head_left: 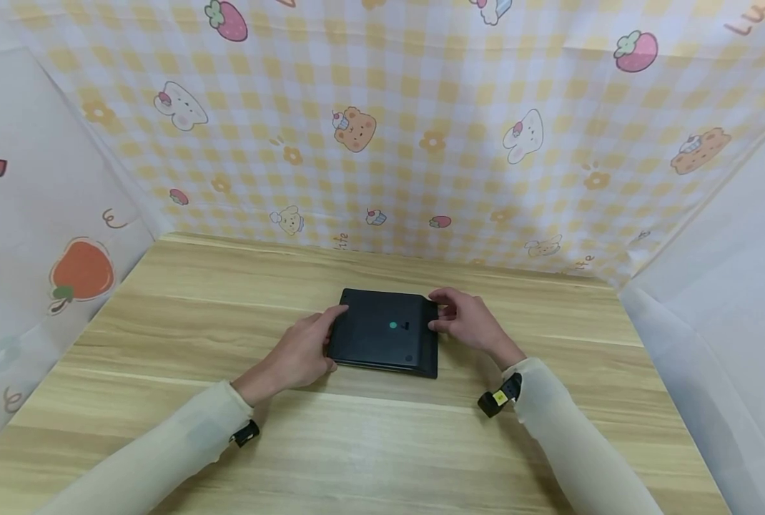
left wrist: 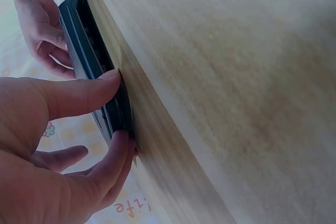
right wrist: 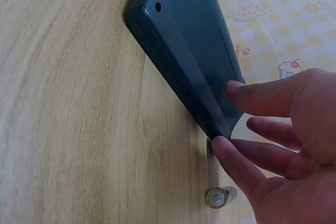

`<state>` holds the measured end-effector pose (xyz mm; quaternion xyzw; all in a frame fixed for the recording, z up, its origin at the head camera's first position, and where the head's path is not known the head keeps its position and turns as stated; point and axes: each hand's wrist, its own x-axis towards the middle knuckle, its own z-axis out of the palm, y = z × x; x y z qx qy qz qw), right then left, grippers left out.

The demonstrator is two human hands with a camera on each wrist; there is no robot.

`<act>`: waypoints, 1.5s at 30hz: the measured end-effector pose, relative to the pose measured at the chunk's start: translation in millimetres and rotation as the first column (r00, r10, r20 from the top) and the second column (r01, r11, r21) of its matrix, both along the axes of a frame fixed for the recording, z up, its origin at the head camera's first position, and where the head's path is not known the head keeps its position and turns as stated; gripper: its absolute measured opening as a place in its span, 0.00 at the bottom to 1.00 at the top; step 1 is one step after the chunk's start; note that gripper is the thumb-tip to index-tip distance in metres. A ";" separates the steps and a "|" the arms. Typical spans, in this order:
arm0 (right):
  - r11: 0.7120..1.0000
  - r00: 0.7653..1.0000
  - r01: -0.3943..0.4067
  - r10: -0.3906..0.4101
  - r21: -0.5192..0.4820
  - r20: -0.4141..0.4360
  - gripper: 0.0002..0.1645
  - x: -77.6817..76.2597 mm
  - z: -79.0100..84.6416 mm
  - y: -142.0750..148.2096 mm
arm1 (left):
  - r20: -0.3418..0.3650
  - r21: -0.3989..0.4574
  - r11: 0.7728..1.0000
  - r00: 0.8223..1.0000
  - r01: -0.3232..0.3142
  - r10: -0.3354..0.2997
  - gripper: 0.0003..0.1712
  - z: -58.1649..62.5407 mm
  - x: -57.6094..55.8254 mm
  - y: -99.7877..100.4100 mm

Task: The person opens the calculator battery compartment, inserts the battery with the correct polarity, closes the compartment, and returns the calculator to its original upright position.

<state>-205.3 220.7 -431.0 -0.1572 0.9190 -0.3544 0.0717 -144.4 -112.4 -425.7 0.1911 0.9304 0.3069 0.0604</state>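
A black calculator (head_left: 372, 329) lies back side up on the table, with a green dot and a small dark catch on its back. In the left wrist view, keys seem to show under its lifted edge. My left hand (head_left: 302, 348) grips its left end, thumb at the near edge and fingers at the far side. At the thicker right end, my right hand (head_left: 469, 320) holds it with the thumb on the back and fingertips at the edge. Beside the right fingers, a small battery (right wrist: 221, 197) appears in the right wrist view.
The wooden table (head_left: 369, 443) extends around the calculator. A yellow checked cloth (head_left: 395, 136) with cartoon prints hangs along the back edge, and white sheets (head_left: 711, 300) stand at both sides. Each wrist wears a black strap device (head_left: 500, 395).
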 end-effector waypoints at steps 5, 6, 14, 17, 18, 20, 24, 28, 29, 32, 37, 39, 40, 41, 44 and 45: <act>1.000 1.000 0.003 -0.003 0.008 0.001 0.30 1.1 1.6 -1.4 | -0.004 0.001 1.000 1.000 0.006 -0.006 0.55 -0.9 0.4 -0.1; 1.000 1.000 0.003 -0.003 0.010 0.000 0.30 1.2 1.5 -1.5 | -0.006 0.000 1.000 1.000 0.007 -0.007 0.55 -1.1 0.5 -0.1; 1.000 1.000 0.007 -0.006 0.019 -0.011 0.31 2.2 1.1 -3.0 | -0.007 -0.008 1.000 1.000 0.003 -0.003 0.55 -2.0 0.1 0.3; 1.000 1.000 0.008 -0.008 0.016 -0.011 0.30 3.0 1.5 -3.8 | -0.008 -0.011 1.000 1.000 0.006 -0.006 0.54 -2.1 0.2 0.2; 1.000 1.000 0.009 -0.008 0.015 -0.010 0.30 3.3 1.4 -4.0 | -0.008 -0.011 1.000 1.000 0.006 -0.006 0.54 -2.0 0.3 0.1; 1.000 1.000 0.012 -0.011 0.012 -0.010 0.30 3.5 1.3 -4.4 | -0.009 -0.013 1.000 1.000 0.006 -0.006 0.54 -2.0 0.5 0.0; 1.000 1.000 0.021 -0.021 0.007 -0.003 0.29 4.2 1.6 -5.2 | -0.007 -0.011 1.000 1.000 0.002 -0.003 0.53 -2.1 0.9 -0.4; 1.000 1.000 0.024 -0.024 0.002 -0.001 0.29 4.7 1.9 -5.2 | -0.005 -0.002 1.000 1.000 0.004 -0.004 0.54 -1.7 1.0 -0.6; 1.000 1.000 0.023 -0.023 0.000 -0.003 0.29 4.7 1.9 -5.0 | -0.003 0.002 1.000 1.000 0.004 -0.003 0.54 -1.4 1.0 -0.4; 1.000 1.000 0.026 -0.026 -0.006 -0.002 0.28 4.8 1.8 -4.4 | 0.006 0.009 1.000 1.000 0.001 -0.001 0.55 -0.7 0.8 -0.3; 0.999 0.999 0.035 -0.035 -0.015 -0.002 0.26 4.5 1.8 -2.3 | 0.035 0.006 1.000 0.999 -0.008 0.008 0.56 1.1 -0.7 0.3; 0.999 0.999 0.038 -0.038 -0.021 -0.009 0.25 4.6 2.8 -1.7 | 0.043 0.001 1.000 0.999 -0.011 0.011 0.56 1.9 -1.6 0.6; 0.999 0.999 0.035 -0.036 -0.023 -0.018 0.24 4.4 3.5 -1.3 | 0.045 -0.003 1.000 0.999 -0.012 0.013 0.56 2.2 -2.1 0.6; 0.999 0.999 0.033 -0.033 -0.027 -0.027 0.23 4.1 4.4 -1.3 | 0.043 -0.007 1.000 0.999 -0.013 0.014 0.55 2.5 -2.6 0.8; 0.999 0.998 0.013 -0.015 -0.037 -0.061 0.19 3.0 7.7 -1.8 | 0.040 -0.013 1.000 0.999 -0.019 0.019 0.53 3.8 -4.1 1.8; 0.999 0.997 0.002 -0.005 -0.038 -0.074 0.17 2.4 9.0 -2.4 | 0.038 -0.016 1.000 0.999 -0.020 0.021 0.53 4.3 -4.7 2.5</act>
